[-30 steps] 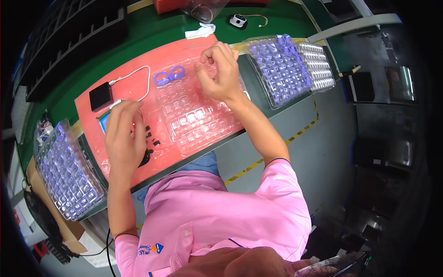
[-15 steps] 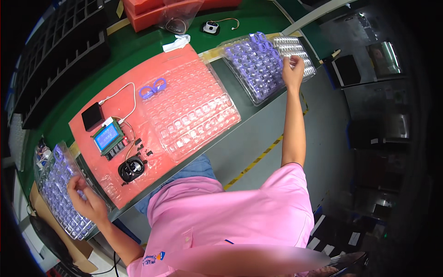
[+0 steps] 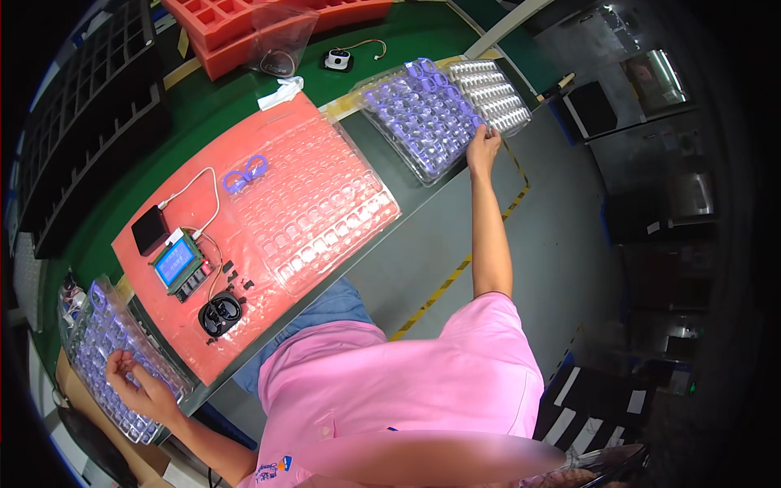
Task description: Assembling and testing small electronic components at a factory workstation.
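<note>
At the right, my right hand (image 3: 483,150) has its fingertips pinched together at the near right edge of a clear plastic tray (image 3: 425,175) of purple ring-shaped parts (image 3: 419,106). What lies between those fingertips, if anything, is too small to make out. Beside that tray is another clear tray of silvery parts (image 3: 494,93). On the left, my left hand (image 3: 140,389) hovers over a third tray of purple parts (image 3: 106,342). Its fingers are loosely curled, thumb apart, with nothing visible in them. Two joined purple rings (image 3: 245,174) rest on a clear blister tray (image 3: 325,203).
A red mat (image 3: 191,150) bears a small blue-screen circuit board (image 3: 176,264), a cabled black box (image 3: 149,230), a round black part (image 3: 220,314) and small black pieces. Behind are a white-and-black device (image 3: 337,59) and red foam (image 3: 215,49); a black rack (image 3: 89,122) stands left.
My right hand has moved from the silvery parts tray nearer to me, onto the edge of the purple parts tray. My left hand stays over the left tray. The whole view has shifted slightly.
</note>
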`<action>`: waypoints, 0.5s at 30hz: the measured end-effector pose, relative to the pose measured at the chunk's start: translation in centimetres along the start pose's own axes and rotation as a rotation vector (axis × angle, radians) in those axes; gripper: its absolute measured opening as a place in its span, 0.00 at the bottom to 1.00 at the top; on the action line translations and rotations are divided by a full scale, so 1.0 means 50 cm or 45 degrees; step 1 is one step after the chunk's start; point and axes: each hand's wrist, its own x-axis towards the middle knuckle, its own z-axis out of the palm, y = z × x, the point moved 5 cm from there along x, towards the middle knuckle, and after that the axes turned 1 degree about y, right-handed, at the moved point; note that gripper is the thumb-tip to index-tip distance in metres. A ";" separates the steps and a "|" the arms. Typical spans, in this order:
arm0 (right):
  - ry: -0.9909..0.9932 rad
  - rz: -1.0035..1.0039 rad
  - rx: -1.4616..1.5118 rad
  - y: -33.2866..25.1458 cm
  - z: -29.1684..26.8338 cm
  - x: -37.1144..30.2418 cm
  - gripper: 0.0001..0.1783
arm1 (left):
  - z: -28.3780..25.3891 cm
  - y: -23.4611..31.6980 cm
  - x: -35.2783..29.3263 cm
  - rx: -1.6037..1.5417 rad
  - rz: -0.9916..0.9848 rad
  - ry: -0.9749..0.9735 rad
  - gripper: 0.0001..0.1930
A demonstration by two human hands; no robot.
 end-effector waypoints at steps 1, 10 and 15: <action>-0.032 0.024 -0.053 -0.002 0.004 0.000 0.40 | 0.002 0.005 0.000 0.006 0.016 -0.005 0.14; -0.132 0.100 -0.121 0.006 0.009 -0.017 0.43 | -0.011 0.006 0.002 0.023 0.006 0.011 0.14; -0.178 0.080 -0.098 -0.004 0.013 -0.051 0.44 | -0.022 -0.006 0.015 0.031 0.030 0.037 0.14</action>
